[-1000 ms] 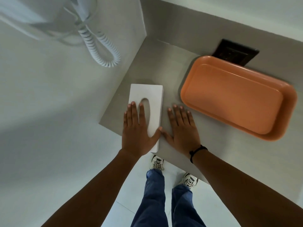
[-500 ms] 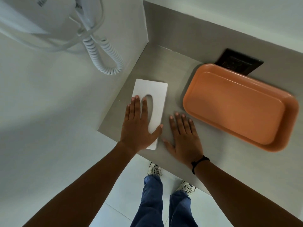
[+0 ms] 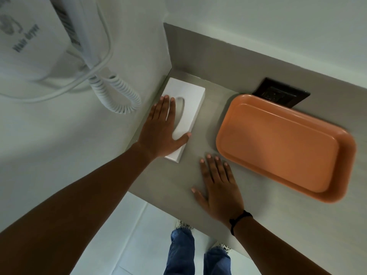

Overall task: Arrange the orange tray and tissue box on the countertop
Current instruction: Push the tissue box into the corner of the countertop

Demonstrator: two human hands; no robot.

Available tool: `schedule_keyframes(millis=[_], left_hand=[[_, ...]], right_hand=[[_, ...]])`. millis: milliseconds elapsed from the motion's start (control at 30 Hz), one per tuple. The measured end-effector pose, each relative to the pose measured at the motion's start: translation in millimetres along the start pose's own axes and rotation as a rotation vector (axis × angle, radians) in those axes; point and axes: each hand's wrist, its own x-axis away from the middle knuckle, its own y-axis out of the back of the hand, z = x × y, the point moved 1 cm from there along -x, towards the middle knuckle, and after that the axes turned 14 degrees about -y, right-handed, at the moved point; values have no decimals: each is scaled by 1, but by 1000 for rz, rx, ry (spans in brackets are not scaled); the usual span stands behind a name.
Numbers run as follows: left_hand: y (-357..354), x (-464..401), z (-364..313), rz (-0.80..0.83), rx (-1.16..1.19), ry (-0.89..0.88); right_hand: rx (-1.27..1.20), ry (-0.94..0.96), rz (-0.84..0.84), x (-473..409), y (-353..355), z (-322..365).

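Observation:
A white tissue box (image 3: pixel 191 102) with an oval slot lies on the grey countertop (image 3: pixel 204 133), its far end in the back left corner against the wall. My left hand (image 3: pixel 160 128) rests flat on its near half, fingers on top and thumb hooked over its right edge. My right hand (image 3: pixel 218 185) lies flat on the countertop, fingers spread, apart from the box and just in front of the orange tray (image 3: pixel 278 143). The tray is empty and sits to the right, angled, its far edge near the back wall.
A dark wall socket (image 3: pixel 282 95) sits behind the tray. A white wall-mounted hair dryer (image 3: pixel 39 46) with a coiled cord (image 3: pixel 117 94) hangs over the left wall beside the box. The countertop's front edge runs just behind my right wrist; the floor and my feet are below.
My left hand has slid the tissue box away from me into the back left corner. My right hand, earlier touching the box's side, now lies apart from it on the countertop.

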Motion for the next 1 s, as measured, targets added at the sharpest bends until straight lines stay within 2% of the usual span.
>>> schedule_keyframes(millis=[333, 500, 567, 700, 833, 900, 1000], left_hand=[[-1, -22, 16, -32, -3, -18], [8, -15, 13, -36, 89, -13], [12, -2, 8, -94, 96, -21], [4, 53, -5, -194, 19, -69], [-13, 87, -17, -282, -41, 0], [-19, 87, -23, -297, -17, 65], [-22, 80, -25, -330, 19, 113]], right_hand=[[-24, 9, -1, -1, -5, -2], [-50, -15, 28, -2, 7, 5], [-172, -60, 52, -9, 19, 17], [-760, -198, 147, -48, 49, 59], [-1169, -485, 127, -112, 78, 94], [-1175, -559, 133, -137, 85, 96], [-1042, -576, 150, -154, 85, 92]])
